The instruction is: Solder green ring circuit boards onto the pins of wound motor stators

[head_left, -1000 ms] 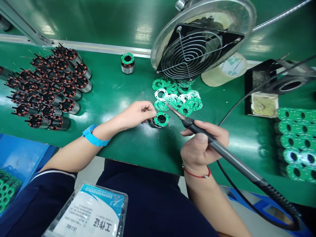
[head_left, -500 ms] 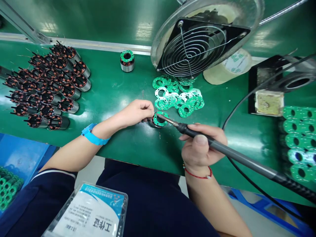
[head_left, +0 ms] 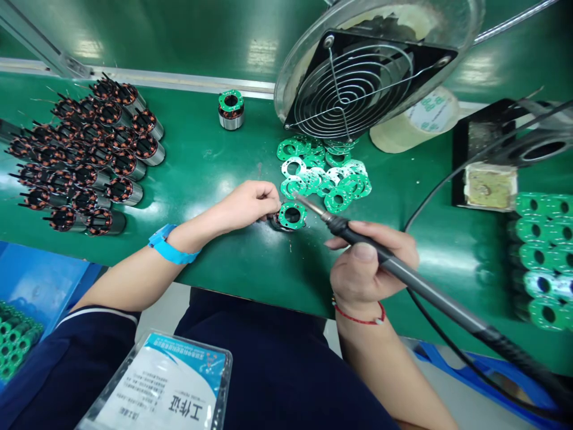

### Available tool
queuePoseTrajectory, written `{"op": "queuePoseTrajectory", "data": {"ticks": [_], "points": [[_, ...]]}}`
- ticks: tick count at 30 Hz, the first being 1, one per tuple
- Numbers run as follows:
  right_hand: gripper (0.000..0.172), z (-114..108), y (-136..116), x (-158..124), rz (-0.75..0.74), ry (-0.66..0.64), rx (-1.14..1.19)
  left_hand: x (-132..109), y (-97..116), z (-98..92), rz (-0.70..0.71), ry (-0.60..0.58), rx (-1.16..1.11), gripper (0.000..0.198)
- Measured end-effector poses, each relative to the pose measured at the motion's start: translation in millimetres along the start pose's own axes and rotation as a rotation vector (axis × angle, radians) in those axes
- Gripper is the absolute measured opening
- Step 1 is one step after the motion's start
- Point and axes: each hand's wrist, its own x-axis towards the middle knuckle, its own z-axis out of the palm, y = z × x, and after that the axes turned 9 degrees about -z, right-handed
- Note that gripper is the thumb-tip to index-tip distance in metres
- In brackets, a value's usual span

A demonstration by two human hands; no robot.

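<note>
My left hand (head_left: 248,206) is closed, its fingertips pinched at the left side of a motor stator (head_left: 278,224) standing upright on the bench. A green ring-shaped circuit board (head_left: 283,218) lies on top of the stator. What exactly the fingertips grip is partly hidden. In my right hand (head_left: 369,269) is a soldering iron (head_left: 430,294), held like a pen and pointing up and left. Its tip hovers above the board's upper right edge, apart from it. Just behind lies a loose pile of green ring boards (head_left: 347,188).
Many bare stators (head_left: 120,190) stand grouped at the left; one with a board (head_left: 231,113) stands at the back. A fan (head_left: 347,89) overhangs the boards. Right are a tape roll (head_left: 403,128), a sponge holder (head_left: 490,186), boarded stators (head_left: 539,257) and the iron's cable (head_left: 423,206).
The soldering iron's tip has lifted off the board, moving up and slightly right with my right hand. My left hand and the stator have barely moved.
</note>
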Motion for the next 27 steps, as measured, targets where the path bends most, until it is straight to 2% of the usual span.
{"op": "queuePoseTrajectory", "data": {"ticks": [2, 4, 7, 8, 10, 13, 16, 19, 20, 24, 27], "points": [[0.033, 2, 0, 1, 0.046, -0.080, -0.019, 0, 0, 0.3, 0.006, 0.001, 0.003, 0.018], [0.041, 5, 0, 5, 0.077, -0.248, -0.076, 1, -1, 0.9, 0.014, 0.006, 0.018, 0.017], [0.046, 9, 2, 12, 0.008, -0.564, -0.227, 2, -3, 1.8, 0.026, 0.027, 0.050, 0.016], [0.048, 10, 3, 14, -0.023, -0.641, -0.258, 2, -3, 1.9, 0.028, 0.047, 0.056, 0.015], [0.052, 11, 5, 16, -0.051, -0.716, -0.293, 0, -4, 1.6, 0.050, 0.119, 0.068, 0.012], [0.052, 10, 8, 16, -0.043, -0.660, -0.369, -7, -7, 0.3, 0.134, 0.194, 0.173, 0.014], [0.058, 4, 10, 15, 0.004, -0.541, -0.435, -13, -10, 0.3, 0.261, 0.111, 0.442, 0.023], [0.060, -2, 11, 13, 0.051, -0.511, -0.399, -14, -13, 2.6, 0.358, 0.080, 0.644, 0.006], [0.059, -3, 11, 12, 0.062, -0.518, -0.376, -13, -14, 3.3, 0.373, 0.095, 0.656, 0.001], [0.055, -2, 13, 8, 0.104, -0.538, -0.308, -9, -11, 3.8, 0.383, 0.176, 0.500, 0.009], [0.055, 1, 13, 8, 0.037, -0.556, -0.299, -10, -8, 2.8, 0.311, 0.175, 0.314, 0.007]]}}
